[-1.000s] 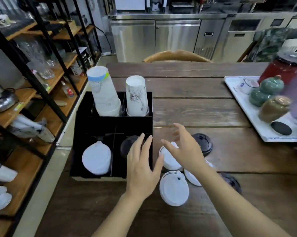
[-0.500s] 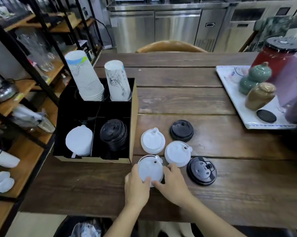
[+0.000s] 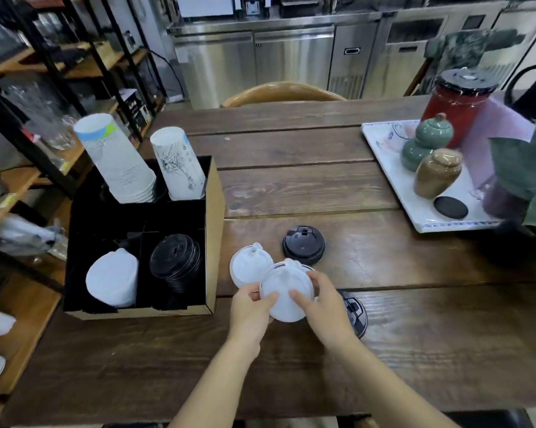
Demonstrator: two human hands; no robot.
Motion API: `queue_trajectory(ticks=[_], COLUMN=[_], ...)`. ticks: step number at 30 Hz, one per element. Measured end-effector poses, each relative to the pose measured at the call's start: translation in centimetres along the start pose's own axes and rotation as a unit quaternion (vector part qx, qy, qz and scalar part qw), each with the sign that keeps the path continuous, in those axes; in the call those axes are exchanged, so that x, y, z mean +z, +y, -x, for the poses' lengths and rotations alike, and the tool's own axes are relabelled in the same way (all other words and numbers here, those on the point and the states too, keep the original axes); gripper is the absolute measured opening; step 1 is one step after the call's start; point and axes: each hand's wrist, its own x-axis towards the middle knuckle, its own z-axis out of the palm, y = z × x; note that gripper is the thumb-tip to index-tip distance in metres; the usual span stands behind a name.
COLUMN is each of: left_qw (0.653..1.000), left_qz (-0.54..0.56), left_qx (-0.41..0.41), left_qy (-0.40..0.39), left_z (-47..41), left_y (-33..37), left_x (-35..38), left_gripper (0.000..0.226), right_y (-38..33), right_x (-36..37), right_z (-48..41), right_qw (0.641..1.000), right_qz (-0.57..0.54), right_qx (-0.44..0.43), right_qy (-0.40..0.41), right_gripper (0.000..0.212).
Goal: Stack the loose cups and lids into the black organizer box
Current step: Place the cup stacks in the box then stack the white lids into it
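The black organizer box (image 3: 212, 193) sits at the table's left, holding two upside-down stacks of paper cups (image 3: 118, 159) (image 3: 178, 163) at the back, white lids (image 3: 112, 278) front left and black lids (image 3: 175, 257) front right. Both hands grip one white lid (image 3: 283, 291) lifted just above the table: my left hand (image 3: 249, 313) on its left edge, my right hand (image 3: 325, 307) on its right. Another white lid (image 3: 245, 267) lies beside it, partly overlapped. One black lid (image 3: 304, 244) lies behind, another black lid (image 3: 354, 313) is half hidden under my right wrist.
A white tray (image 3: 381, 146) at the right carries green and brown ceramic jars, a red canister and a dark coaster. A plant leaf (image 3: 526, 171) overhangs the right edge. Wooden shelves with glassware stand left of the table; a chair back sits at the far side.
Both hands have lifted the near white lid and carried it up and right over a second white lid. The camera view has shifted slightly.
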Motion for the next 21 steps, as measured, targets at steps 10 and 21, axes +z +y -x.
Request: queue_trajectory(ticks=[10,21], left_qw=[0.964,0.985], left_qz=[-0.258,0.031], left_qx=[0.06,-0.163], left_qy=[0.015,-0.046], left_z=[-3.8,-4.4], left_y=[0.0,1.4], left_x=[4.0,4.0], left_gripper=[0.023,0.027], right_y=[2.4,2.0], right_x=[-1.6,-1.6], right_z=[-4.6,-5.7], right_qw=[0.962,0.978], right_qz=[0.262,0.171], right_qx=[0.083,0.109], right_qy=[0.0,-0.043], right_gripper=[0.047,0.057])
